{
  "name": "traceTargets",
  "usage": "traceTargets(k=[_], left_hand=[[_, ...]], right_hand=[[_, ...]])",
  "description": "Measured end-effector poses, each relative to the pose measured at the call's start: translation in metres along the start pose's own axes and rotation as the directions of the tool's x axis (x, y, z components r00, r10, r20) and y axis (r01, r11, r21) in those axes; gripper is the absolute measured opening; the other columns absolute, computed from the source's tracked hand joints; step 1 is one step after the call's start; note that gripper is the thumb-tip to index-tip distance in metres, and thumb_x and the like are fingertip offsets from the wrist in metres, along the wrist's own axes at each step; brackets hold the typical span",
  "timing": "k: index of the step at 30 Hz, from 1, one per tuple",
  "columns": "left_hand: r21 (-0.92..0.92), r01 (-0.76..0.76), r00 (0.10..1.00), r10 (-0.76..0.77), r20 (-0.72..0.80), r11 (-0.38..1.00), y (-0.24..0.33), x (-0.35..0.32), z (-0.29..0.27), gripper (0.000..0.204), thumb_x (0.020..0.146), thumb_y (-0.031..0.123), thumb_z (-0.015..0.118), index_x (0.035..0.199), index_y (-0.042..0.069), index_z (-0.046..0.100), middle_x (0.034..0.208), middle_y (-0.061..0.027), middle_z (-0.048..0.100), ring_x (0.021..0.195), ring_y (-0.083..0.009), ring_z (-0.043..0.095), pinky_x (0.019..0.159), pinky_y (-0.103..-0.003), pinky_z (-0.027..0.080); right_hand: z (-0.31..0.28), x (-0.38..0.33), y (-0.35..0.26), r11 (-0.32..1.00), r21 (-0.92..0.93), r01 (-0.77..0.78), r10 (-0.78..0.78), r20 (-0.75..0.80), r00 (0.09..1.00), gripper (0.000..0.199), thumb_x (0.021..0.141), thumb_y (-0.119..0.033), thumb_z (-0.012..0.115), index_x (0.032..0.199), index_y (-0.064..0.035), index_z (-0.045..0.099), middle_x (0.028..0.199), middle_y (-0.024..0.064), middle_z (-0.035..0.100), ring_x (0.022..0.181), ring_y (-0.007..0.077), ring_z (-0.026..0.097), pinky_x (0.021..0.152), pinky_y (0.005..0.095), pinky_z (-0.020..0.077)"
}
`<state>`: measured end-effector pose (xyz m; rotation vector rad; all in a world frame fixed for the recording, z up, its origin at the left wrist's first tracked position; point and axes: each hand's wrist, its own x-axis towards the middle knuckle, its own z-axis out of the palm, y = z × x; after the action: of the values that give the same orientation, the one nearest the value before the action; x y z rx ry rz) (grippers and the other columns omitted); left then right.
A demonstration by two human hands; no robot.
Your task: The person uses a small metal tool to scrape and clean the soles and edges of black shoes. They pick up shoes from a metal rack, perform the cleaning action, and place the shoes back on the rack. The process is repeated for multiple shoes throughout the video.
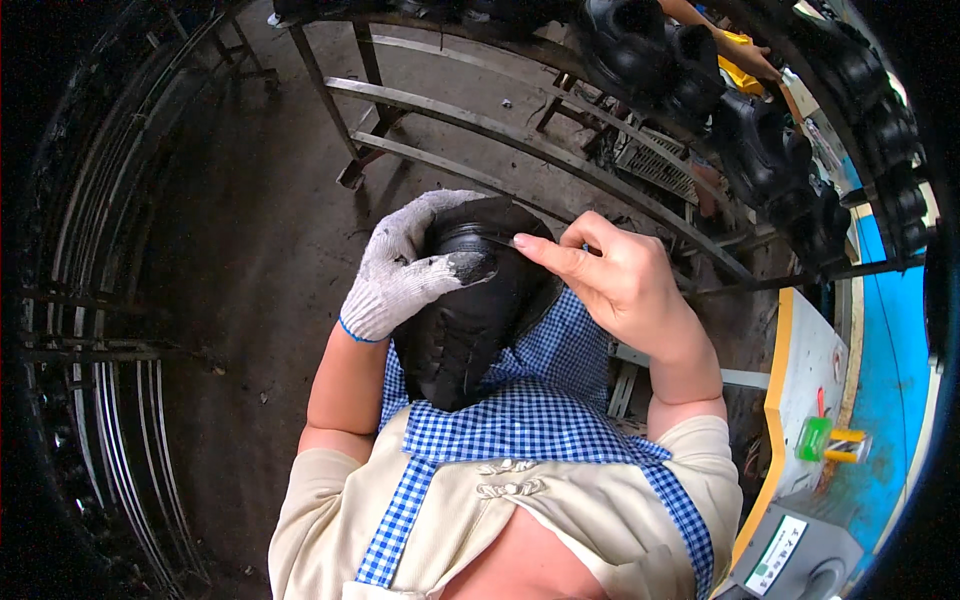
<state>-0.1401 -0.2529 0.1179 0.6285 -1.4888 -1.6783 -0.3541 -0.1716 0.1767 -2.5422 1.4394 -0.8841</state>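
A black shoe point(462, 345) is held up in front of my chest, against a blue-and-white checked apron point(530, 420). My left hand point(405, 270), in a white knitted glove with a blackened thumb tip, wraps round the shoe's far end from the left. My right hand point(615, 280) is bare and comes in from the right. Its thumb and index finger are pinched together at a dark ridge near that far end. A thin sliver seems to show at the fingertips, but it is too small to name.
Metal rack rails point(530, 150) cross ahead, with black shoes point(740, 130) on the rack at upper right. Another person's hand point(745, 52) is beyond them. At right are a blue surface point(885, 330), a green-and-yellow item point(830, 440) and a grey box point(800, 540). More racks point(120, 430) stand left.
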Motion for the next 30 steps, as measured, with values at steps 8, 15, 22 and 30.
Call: traceTargets(k=[8, 15, 22, 30], left_hand=[[0.014, 0.042, 0.992, -0.04, -0.117, 0.999, -0.008, -0.008, -0.004, 0.058, 0.063, 0.017, 0.08, 0.114, -0.001, 0.059, 0.106, -0.0082, 0.065, 0.099, -0.0174, 0.061, 0.09, -0.031, 0.048], [0.0, 0.021, 0.996, -0.02, -0.089, 1.0, -0.003, -0.008, -0.003, 0.056, 0.063, 0.015, 0.081, 0.113, -0.001, 0.06, 0.105, -0.0079, 0.065, 0.098, -0.017, 0.061, 0.09, -0.031, 0.048], [0.007, 0.049, 0.994, -0.048, -0.098, 0.999, 0.002, -0.013, -0.001, 0.052, 0.065, 0.012, 0.079, 0.113, -0.001, 0.061, 0.105, -0.0078, 0.065, 0.098, -0.0166, 0.061, 0.09, -0.03, 0.048], [0.013, 0.044, 0.994, -0.042, -0.102, 0.999, -0.004, -0.011, -0.004, 0.056, 0.065, 0.015, 0.078, 0.116, -0.001, 0.059, 0.106, -0.0084, 0.064, 0.099, -0.0158, 0.06, 0.09, -0.03, 0.048]], right_hand=[[0.008, 0.0, -0.006, 0.999, 0.023, -0.037, 0.037, 0.01, 0.999, 0.041, 0.074, 0.003, 0.068, 0.112, -0.0152, 0.07, 0.071, 0.0084, 0.054, 0.055, 0.0198, 0.057, 0.049, 0.0311, 0.045], [0.011, 0.003, 0.0, 0.999, 0.029, -0.024, 0.024, -0.015, 1.0, 0.041, 0.074, 0.003, 0.068, 0.111, -0.015, 0.07, 0.071, 0.0083, 0.055, 0.053, 0.0196, 0.056, 0.048, 0.0309, 0.0441], [0.01, 0.003, 0.004, 0.995, 0.097, -0.039, 0.036, 0.039, 0.999, 0.037, 0.076, 0.003, 0.068, 0.11, -0.0123, 0.07, 0.072, 0.0088, 0.056, 0.055, 0.0194, 0.056, 0.049, 0.0304, 0.0442], [0.01, 0.0, 0.002, 0.991, 0.113, -0.073, 0.069, 0.039, 0.997, 0.034, 0.079, -0.005, 0.067, 0.11, -0.0203, 0.071, 0.073, 0.0071, 0.055, 0.054, 0.0212, 0.056, 0.048, 0.0331, 0.0448]])
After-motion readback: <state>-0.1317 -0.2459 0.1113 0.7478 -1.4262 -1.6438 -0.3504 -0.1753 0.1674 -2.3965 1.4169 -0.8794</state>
